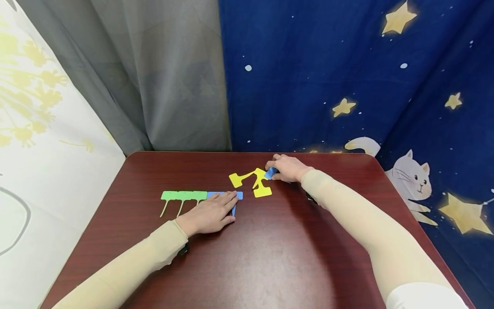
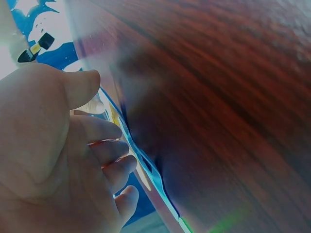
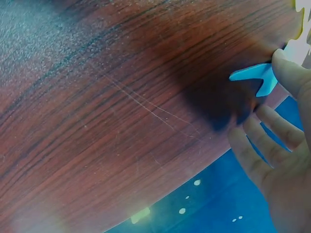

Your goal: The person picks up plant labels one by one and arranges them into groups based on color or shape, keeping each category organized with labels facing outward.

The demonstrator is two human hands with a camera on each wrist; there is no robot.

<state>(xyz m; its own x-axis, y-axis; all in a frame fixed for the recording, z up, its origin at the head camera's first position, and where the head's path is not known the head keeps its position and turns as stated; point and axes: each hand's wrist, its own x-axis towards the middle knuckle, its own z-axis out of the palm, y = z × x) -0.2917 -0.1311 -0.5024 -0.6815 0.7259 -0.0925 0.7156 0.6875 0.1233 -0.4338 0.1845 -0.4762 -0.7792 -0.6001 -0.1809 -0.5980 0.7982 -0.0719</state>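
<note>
In the head view, green T-shaped plant tags (image 1: 184, 195) lie side by side in a row, stems toward the near edge. Blue plant tags (image 1: 239, 195) carry the row on to the right. Over these blue ones rests my left hand (image 1: 210, 213), fingers extended, covering part of them. My right hand (image 1: 287, 168) pinches another blue plant tag (image 1: 271, 173) beside a loose group of yellow plant tags (image 1: 263, 191). In the right wrist view the thumb lies against that blue tag (image 3: 257, 75), which is partly hidden. The left wrist view shows blue tags (image 2: 146, 162) edge-on beyond the fingers.
A dark red-brown wooden table (image 1: 247, 266) with rounded far corners bears everything. Behind it hang a grey curtain (image 1: 181, 77) and a blue curtain (image 1: 308, 77) with stars and a cat. A white patterned cloth (image 1: 42, 171) hangs on the left.
</note>
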